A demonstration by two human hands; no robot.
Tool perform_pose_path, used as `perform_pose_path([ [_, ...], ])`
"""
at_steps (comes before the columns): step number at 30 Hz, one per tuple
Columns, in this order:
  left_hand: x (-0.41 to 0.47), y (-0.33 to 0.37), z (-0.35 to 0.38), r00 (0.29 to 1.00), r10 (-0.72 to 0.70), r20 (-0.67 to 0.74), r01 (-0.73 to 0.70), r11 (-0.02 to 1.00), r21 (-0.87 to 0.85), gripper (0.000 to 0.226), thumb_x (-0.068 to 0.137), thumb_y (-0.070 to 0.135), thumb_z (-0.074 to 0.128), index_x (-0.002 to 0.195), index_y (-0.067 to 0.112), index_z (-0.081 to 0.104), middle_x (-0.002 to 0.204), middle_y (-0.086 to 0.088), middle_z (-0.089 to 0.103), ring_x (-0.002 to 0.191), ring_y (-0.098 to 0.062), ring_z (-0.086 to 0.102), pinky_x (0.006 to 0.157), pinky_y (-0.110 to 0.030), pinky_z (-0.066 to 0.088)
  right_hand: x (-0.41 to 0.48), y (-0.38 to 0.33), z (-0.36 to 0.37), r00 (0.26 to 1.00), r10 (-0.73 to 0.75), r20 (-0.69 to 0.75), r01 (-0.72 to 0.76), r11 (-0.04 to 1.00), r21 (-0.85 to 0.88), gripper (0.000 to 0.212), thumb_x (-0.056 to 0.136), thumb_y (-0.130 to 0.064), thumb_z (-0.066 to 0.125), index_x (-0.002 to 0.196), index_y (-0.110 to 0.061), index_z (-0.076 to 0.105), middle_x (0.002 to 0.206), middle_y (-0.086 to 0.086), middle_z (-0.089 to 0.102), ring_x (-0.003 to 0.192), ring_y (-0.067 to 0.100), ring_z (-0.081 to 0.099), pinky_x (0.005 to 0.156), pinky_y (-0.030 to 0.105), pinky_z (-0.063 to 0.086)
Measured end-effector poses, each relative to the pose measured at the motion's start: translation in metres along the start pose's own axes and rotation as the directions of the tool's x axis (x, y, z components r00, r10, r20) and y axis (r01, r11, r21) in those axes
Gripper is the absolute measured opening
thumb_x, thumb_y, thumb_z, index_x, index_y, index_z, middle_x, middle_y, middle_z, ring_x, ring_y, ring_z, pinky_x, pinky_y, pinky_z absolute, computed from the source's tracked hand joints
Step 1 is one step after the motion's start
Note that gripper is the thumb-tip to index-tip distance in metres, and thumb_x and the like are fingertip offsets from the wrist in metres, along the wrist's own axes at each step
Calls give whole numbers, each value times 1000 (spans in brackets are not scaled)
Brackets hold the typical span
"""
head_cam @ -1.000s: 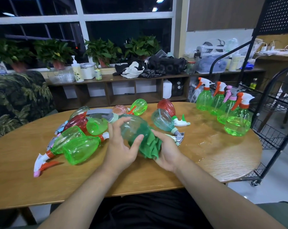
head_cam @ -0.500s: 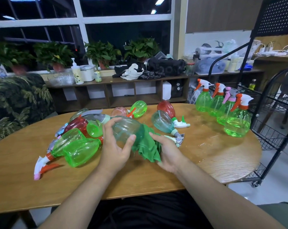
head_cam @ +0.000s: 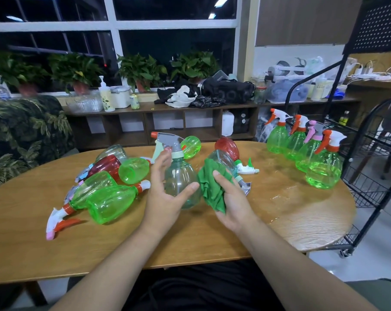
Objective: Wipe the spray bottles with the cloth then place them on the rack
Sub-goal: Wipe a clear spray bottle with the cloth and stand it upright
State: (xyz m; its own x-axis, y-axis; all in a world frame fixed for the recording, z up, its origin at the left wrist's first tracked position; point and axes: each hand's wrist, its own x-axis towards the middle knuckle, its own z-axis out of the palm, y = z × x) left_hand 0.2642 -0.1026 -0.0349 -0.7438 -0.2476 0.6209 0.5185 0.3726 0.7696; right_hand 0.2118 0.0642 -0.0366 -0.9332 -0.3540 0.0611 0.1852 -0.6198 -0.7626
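My left hand (head_cam: 165,194) grips a pale teal spray bottle (head_cam: 179,178) upright above the wooden table (head_cam: 302,216); its grey trigger head points left. My right hand (head_cam: 232,198) holds a bunched green cloth (head_cam: 210,187) just right of the bottle's belly. Several green and red spray bottles (head_cam: 107,194) lie in a heap to the left. Several green bottles (head_cam: 322,167) stand upright at the table's right edge, beside the black wire rack (head_cam: 374,167).
A red bottle (head_cam: 228,147) and a clear one (head_cam: 223,158) lie behind the cloth. Wet patches shine on the table's right side. A low shelf (head_cam: 167,122) with plants and clutter runs along the window. A leaf-patterned chair (head_cam: 26,135) stands far left.
The teal bottle has been turned from lying tilted to upright, its trigger head now on top. The cloth has come off the bottle's base and sits at its right side.
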Motion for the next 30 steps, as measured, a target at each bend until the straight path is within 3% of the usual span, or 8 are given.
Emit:
perform_pose_path([
  [10,-3,-9,0,960,-198,197,217,973,-81,73,89,22,87,148,39,48,137,39,57,124,14,57,97,-6,42,4,13,-2,992,-93,-88,81,987,-141,32,108,-11,61,139,-16,62,129,16,75,117,35,72,95,46,62],
  [13,-2,-10,-2,955,-242,171,263,958,-113,78,82,35,93,145,47,49,133,38,60,123,5,62,103,-20,50,6,15,0,977,-195,-84,162,940,-299,32,105,-10,66,134,-25,67,132,11,74,124,35,70,110,60,53],
  [15,-2,-12,-5,957,-256,136,275,950,-147,90,74,45,94,149,46,44,135,31,61,123,-6,66,109,-38,53,4,4,6,903,-429,-11,345,742,-575,35,103,-10,70,131,-30,69,134,0,71,128,23,67,113,53,51],
  [17,-3,-9,-8,962,-238,134,257,954,-151,100,74,41,93,156,41,36,132,34,60,123,-8,67,110,-43,53,8,-13,17,744,-646,172,520,397,-756,38,99,-6,74,131,-25,70,135,-2,65,131,14,60,117,41,47],
  [19,-6,-8,-8,962,-217,164,243,957,-159,103,79,31,92,161,36,30,128,35,63,120,-10,69,110,-44,53,20,-34,31,630,-669,393,628,141,-766,43,95,-2,76,134,-19,71,135,0,63,132,13,58,117,34,45],
  [21,-7,-7,-9,958,-213,191,246,954,-169,107,80,26,92,163,36,26,127,31,67,120,-11,69,110,-45,52,34,-50,43,615,-526,587,677,-29,-735,49,92,2,76,136,-17,71,139,-1,63,134,13,58,115,31,45],
  [25,-7,-7,-14,971,-181,158,211,956,-203,103,80,20,89,163,27,29,130,25,66,123,-19,68,113,-49,51,41,-57,49,645,-270,715,694,-185,-696,54,83,1,63,134,-15,73,145,-2,62,139,15,54,120,28,40],
  [30,-9,-6,-12,982,-133,137,160,964,-211,107,80,17,88,165,34,26,127,23,69,118,-19,70,108,-44,54,28,-68,47,658,-213,722,675,-257,-691,48,80,-6,64,126,-15,76,128,-3,71,125,12,59,114,27,42],
])
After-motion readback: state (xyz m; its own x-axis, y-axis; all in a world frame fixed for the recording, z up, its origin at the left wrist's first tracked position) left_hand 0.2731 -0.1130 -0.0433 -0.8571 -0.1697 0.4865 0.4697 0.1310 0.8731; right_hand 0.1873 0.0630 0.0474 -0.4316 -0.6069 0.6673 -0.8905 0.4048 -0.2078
